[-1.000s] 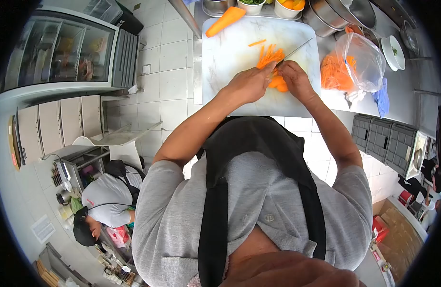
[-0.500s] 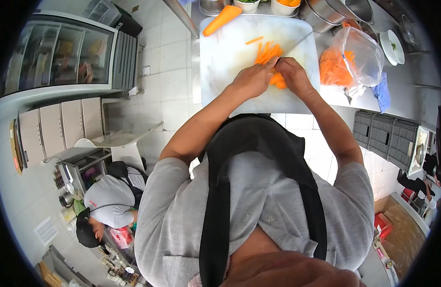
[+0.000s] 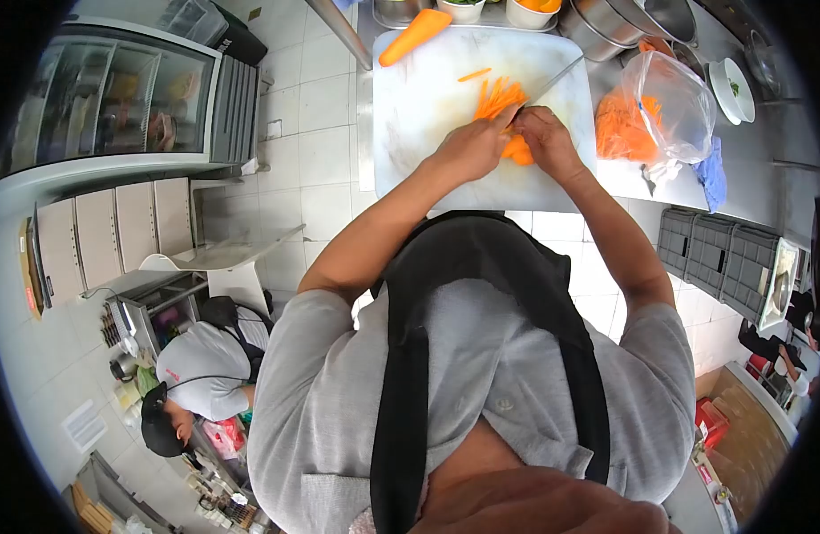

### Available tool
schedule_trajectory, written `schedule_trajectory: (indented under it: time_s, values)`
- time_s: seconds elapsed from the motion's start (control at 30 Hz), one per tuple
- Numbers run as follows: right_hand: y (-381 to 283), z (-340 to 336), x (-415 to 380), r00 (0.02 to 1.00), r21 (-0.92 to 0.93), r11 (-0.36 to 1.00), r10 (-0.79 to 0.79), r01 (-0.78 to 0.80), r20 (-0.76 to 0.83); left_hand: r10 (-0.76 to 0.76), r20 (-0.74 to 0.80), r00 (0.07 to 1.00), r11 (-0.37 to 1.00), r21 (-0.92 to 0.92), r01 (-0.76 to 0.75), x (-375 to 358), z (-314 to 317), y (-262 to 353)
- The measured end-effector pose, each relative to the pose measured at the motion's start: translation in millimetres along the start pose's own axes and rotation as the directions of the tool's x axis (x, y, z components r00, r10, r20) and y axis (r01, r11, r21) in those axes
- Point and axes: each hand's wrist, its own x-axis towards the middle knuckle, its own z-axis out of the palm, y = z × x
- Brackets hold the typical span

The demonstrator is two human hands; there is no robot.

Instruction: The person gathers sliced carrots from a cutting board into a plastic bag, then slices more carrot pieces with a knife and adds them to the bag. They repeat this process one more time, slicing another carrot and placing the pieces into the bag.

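My left hand (image 3: 470,149) is closed around the handle end of a knife (image 3: 550,82), its index finger stretched toward the blade. The blade points away and to the right over a white cutting board (image 3: 410,116). My right hand (image 3: 549,141) curls beside the knife with bent fingertips, pressing on carrot slices that it partly hides. Orange carrot slices (image 3: 517,150) show between the two hands. Thin carrot strips (image 3: 499,96) lie in a small pile just beyond my left fingers. A larger piece of peeled carrot (image 3: 415,37) rests at the board's far left corner.
Right of the board sits a clear plastic bag (image 3: 663,102) by a heap of shredded carrot (image 3: 625,129). A blue cloth (image 3: 710,173) hangs near the counter edge. Metal pots (image 3: 597,31) and white tubs (image 3: 533,13) stand behind. A co-worker (image 3: 205,374) bends at the lower left.
The view has shifted very slightly. Both hands, the knife and the carrot stay in nearly the same place.
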Motion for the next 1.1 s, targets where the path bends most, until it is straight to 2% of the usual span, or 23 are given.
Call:
schedule_trajectory:
  time_s: [0.1, 0.17, 0.2, 0.23, 0.27, 0.3, 0.37, 0.4, 0.53, 0.6, 0.83, 0.9, 0.93, 1.0, 1.1]
  values:
    - [-1.1, -8.5, -2.5, 0.998, 0.058, 0.996, 0.066, -0.066, 0.011, 0.017, 0.028, 0.999, 0.999, 0.047, -0.018, 1.9, -7.6, -1.9]
    - [5.9, -12.1, -6.1, 0.986, 0.108, 0.992, 0.084, -0.069, -0.141, 0.000, 0.049, 0.999, 0.997, 0.077, -0.004, -16.9, -18.1, -7.1]
    - [0.0, -18.5, -10.0, 0.985, 0.112, 0.991, 0.093, -0.077, -0.148, -0.026, 0.081, 0.996, 0.995, 0.101, 0.018, -25.4, -19.6, -10.6]
    - [-11.8, -31.1, -15.1, 0.968, 0.156, 0.959, 0.247, -0.237, -0.047, -0.026, 0.094, 0.995, 0.995, 0.102, 0.017, -27.5, -15.7, -17.4]
    - [-21.8, -38.4, -23.1, 0.919, 0.180, 0.902, 0.389, -0.394, 0.064, -0.042, 0.044, 0.998, 0.999, 0.008, 0.042, -30.0, -7.5, -25.5]
    - [-27.8, -38.1, -30.4, 0.916, 0.176, 0.899, 0.397, -0.402, 0.064, -0.059, -0.008, 0.998, 0.994, -0.087, 0.058, -30.4, -5.5, -25.4]
    - [-40.1, -35.4, -38.0, 0.964, -0.015, 0.966, 0.258, -0.258, 0.069, -0.077, 0.006, 0.997, 0.992, -0.099, 0.077, -29.4, -2.7, -23.6]
    - [-45.5, -35.9, -37.1, 0.948, -0.048, 0.954, 0.299, -0.295, 0.113, -0.101, 0.013, 0.995, 0.989, -0.104, 0.101, -29.5, -3.0, -21.8]
    - [-32.9, -23.6, -33.6, 0.967, -0.054, 0.972, 0.234, -0.230, 0.101, -0.074, -0.004, 0.997, 0.990, -0.120, 0.073, -30.0, -2.6, -24.5]
    - [-31.2, -24.0, -28.6, 0.969, -0.031, 0.983, 0.182, -0.179, 0.169, -0.078, -0.008, 0.997, 0.989, -0.127, 0.076, -29.4, -2.2, -25.0]
    - [-32.8, -21.1, -16.9, 0.972, -0.025, 0.982, 0.187, -0.185, 0.144, -0.049, -0.034, 0.998, 0.984, -0.171, 0.043, -30.0, 2.7, -30.1]
    - [-34.8, -18.0, -15.5, 0.965, 0.003, 0.965, 0.263, -0.263, 0.002, -0.003, -0.074, 0.997, 0.990, -0.141, -0.007, -30.3, 3.0, -30.4]
    - [-37.2, -18.4, -16.6, 0.965, 0.003, 0.965, 0.261, -0.261, 0.003, -0.004, -0.076, 0.997, 0.990, -0.141, -0.007, -31.3, 0.6, -28.7]
    - [-42.6, -21.1, -20.9, 0.978, -0.010, 0.978, 0.207, -0.207, 0.001, 0.022, 0.000, 1.000, 0.998, 0.064, -0.022, -34.4, -3.7, -22.2]
    - [-34.8, -17.4, -22.2, 0.982, -0.048, 0.983, 0.182, -0.180, 0.051, 0.038, 0.000, 0.999, 0.992, 0.118, -0.037, -38.3, -3.3, -16.6]
